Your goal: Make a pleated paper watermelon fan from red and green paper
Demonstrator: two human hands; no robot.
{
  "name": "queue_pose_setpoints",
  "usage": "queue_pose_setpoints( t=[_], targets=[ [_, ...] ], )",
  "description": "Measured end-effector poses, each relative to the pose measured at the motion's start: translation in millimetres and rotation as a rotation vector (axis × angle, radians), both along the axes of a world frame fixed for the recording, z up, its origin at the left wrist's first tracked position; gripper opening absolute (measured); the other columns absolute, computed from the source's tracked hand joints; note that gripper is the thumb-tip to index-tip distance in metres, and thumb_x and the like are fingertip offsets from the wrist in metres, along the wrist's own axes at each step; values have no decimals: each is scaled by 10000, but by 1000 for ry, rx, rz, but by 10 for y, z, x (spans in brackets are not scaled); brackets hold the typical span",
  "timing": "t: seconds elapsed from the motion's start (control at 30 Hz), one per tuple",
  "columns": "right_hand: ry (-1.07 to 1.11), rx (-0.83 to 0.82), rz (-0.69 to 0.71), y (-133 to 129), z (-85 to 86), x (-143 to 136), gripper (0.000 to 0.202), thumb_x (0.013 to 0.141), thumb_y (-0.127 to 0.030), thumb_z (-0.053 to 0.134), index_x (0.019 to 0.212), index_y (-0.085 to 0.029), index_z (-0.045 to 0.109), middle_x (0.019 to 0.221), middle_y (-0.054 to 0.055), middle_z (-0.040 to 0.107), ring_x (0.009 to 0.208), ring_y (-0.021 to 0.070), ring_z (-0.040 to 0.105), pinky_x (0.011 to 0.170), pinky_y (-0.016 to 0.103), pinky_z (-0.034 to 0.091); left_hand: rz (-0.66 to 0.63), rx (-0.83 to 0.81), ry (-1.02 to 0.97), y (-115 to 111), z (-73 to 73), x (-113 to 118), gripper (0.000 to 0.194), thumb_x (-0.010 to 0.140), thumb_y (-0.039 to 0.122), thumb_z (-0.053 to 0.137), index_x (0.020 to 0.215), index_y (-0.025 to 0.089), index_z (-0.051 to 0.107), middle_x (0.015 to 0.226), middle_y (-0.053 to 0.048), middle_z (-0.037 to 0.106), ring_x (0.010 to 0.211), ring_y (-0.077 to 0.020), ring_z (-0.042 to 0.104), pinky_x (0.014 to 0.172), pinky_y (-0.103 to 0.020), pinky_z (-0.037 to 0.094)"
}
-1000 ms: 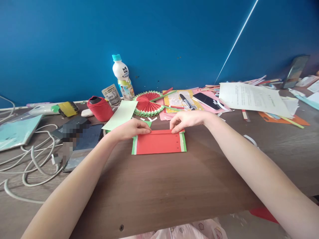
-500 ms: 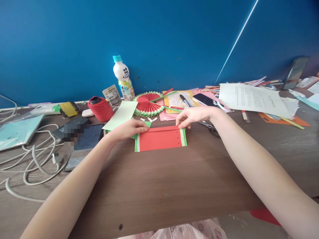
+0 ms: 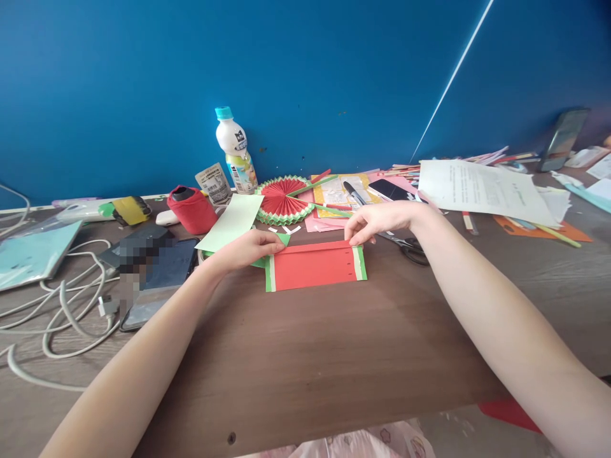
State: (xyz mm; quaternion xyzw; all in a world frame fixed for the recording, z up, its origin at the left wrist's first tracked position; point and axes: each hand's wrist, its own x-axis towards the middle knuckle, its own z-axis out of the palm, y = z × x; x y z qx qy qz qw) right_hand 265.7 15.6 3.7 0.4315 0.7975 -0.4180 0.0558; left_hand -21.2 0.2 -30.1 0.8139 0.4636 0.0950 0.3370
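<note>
A red sheet of paper point(image 3: 315, 267) with green and white strips at both ends lies on the brown table in front of me. Its far edge is folded over in a narrow band, and small black marks run down its right side. My left hand point(image 3: 260, 247) pinches the far left corner. At the far right corner, my right hand point(image 3: 370, 226) holds the same fold between thumb and fingers. Behind the sheet rests a round pleated paper fan point(image 3: 279, 197), red with a green zigzag rim. Pale green paper point(image 3: 233, 222) lies beside my left hand.
Scissors point(image 3: 414, 251) lie partly behind my right wrist. A bottle point(image 3: 233, 152) stands against the blue wall, near a red-wrapped roll point(image 3: 193, 213). White cables point(image 3: 62, 318) loop across the left side. Printed paper point(image 3: 482, 191) and loose strips cover the back right.
The red sheet has slid slightly to the right, and my right hand has moved right with it. My left hand stays almost in place, now at the sheet's corner.
</note>
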Motion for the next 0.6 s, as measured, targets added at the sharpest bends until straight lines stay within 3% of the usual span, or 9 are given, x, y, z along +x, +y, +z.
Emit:
queue_pose_setpoints(
  t=[0.37,0.5,0.6],
  targets=[
    [-11,-20,-12,-10,26,18,240,706,-408,599,802,-192,638,821,30,626,603,108,495,585,268,397,-30,49,6,18,2,20,308,777,440,472,729,161,592,755,-3,588,684,-130,494,641,-238,379],
    [-19,-21,-23,4,30,71,292,684,-445,601,809,-183,635,823,34,622,684,135,513,570,255,398,-65,-23,-11,27,14,-14,333,780,465,472,855,183,632,883,-6,627,799,-155,540,708,-232,405],
    [-49,-22,-32,4,39,97,332,669,-474,604,825,-182,632,833,31,617,700,137,512,572,250,396,-62,-42,6,42,13,-29,333,772,470,479,830,177,628,845,-3,623,748,-145,538,677,-226,412]
  ],
)
